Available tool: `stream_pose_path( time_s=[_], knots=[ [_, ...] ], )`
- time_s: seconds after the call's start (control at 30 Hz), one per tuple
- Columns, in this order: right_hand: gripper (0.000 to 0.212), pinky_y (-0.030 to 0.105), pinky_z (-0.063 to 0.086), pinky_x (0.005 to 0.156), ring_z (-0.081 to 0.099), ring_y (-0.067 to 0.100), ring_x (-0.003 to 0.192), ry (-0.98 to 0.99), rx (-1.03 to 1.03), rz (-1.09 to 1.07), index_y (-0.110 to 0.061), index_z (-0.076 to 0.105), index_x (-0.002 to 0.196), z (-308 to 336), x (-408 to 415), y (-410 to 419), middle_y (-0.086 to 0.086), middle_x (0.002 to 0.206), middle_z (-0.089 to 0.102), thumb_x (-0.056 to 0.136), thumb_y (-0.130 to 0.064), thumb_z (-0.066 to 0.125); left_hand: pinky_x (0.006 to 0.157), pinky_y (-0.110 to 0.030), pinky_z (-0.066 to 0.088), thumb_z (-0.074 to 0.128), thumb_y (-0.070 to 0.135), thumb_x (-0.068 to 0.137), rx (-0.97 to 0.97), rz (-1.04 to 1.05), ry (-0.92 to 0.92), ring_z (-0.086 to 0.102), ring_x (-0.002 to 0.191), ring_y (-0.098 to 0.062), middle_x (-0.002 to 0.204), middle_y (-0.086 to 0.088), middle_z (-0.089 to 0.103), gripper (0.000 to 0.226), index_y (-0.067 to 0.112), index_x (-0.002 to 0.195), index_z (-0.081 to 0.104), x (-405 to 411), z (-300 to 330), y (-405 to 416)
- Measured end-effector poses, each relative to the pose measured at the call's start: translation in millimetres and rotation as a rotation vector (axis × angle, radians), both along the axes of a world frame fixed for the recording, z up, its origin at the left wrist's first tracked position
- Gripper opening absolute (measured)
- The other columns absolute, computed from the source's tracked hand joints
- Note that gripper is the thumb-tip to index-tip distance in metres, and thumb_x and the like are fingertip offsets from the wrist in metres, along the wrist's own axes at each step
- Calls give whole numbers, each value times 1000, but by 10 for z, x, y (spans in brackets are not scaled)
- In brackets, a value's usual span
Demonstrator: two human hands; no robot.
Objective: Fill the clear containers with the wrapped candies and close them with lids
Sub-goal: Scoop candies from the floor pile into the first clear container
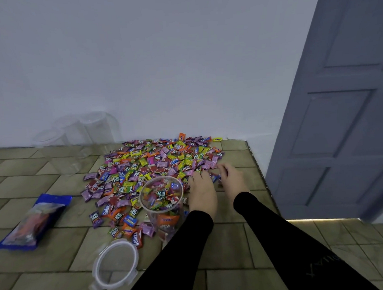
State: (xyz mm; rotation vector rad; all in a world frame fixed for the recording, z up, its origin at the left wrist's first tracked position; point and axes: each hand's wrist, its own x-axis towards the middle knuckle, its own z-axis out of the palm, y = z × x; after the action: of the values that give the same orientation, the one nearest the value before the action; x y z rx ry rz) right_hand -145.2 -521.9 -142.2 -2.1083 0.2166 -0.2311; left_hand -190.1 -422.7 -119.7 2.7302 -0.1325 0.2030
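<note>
A wide pile of wrapped candies [152, 166] in many colours covers the tiled surface. At its near edge stands a clear container [163, 203], open at the top and nearly full of candies. My left hand [202, 192] lies palm down just right of the container, its fingers in the candies. My right hand [230, 178] is beside it, fingers curled over a few candies at the pile's right edge; blur hides whether it grips any. A clear lid [115, 263] with clip tabs lies near the front. Empty clear containers [93, 129] stand by the wall at the back left.
A blue candy bag [33, 222] lies on the left. The tiled surface [238, 241] ends at an edge on the right, beyond which a grey-blue door [342, 107] stands. A white wall rises behind the pile.
</note>
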Motion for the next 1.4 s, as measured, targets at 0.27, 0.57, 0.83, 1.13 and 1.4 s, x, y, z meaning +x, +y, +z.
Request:
stream_pose_path(
  time_s=[0.27, 0.57, 0.83, 1.13, 1.4],
  knots=[
    [36, 20, 41, 57, 54, 21, 67, -130, 220, -114, -7, 63, 82, 427, 5, 166, 8, 71, 60, 102, -26, 40, 69, -29, 45, 34, -1, 77, -102, -49, -376, 56, 78, -22, 87, -8, 58, 34, 5, 94, 63, -98, 499, -44],
    [69, 37, 38, 61, 43, 21, 59, -225, 472, -106, 9, 52, 70, 802, -24, 684, 16, 62, 49, 87, -56, 37, 85, -18, 28, 39, -7, 93, -374, -47, -369, 41, 114, -20, 124, -9, 44, 39, 7, 129, 46, -115, 1022, 440],
    [54, 37, 35, 58, 33, 25, 51, -175, 604, -116, -17, 30, 54, 959, -228, 992, 2, 50, 26, 100, -43, 40, 74, -13, 30, 44, 14, 101, -602, -74, -359, 45, 95, -8, 108, 5, 48, 23, 13, 123, 52, -211, 1062, 1091],
    [43, 25, 35, 42, 33, 21, 49, -222, 723, -154, -10, 50, 77, 1028, -375, 1244, 13, 63, 36, 100, -45, 40, 52, -9, 34, 49, 21, 100, -922, -91, -289, 40, 57, -1, 81, 8, 50, 19, 22, 118, 53, -307, 871, 1400],
    [50, 35, 39, 54, 40, 27, 56, -280, 662, -224, -1, 53, 77, 978, -404, 1358, 15, 64, 44, 100, -44, 40, 47, -17, 38, 50, 25, 100, -1112, -64, -173, 34, 52, -11, 67, 4, 41, 23, 23, 122, 54, -314, 679, 1380]
  ],
)
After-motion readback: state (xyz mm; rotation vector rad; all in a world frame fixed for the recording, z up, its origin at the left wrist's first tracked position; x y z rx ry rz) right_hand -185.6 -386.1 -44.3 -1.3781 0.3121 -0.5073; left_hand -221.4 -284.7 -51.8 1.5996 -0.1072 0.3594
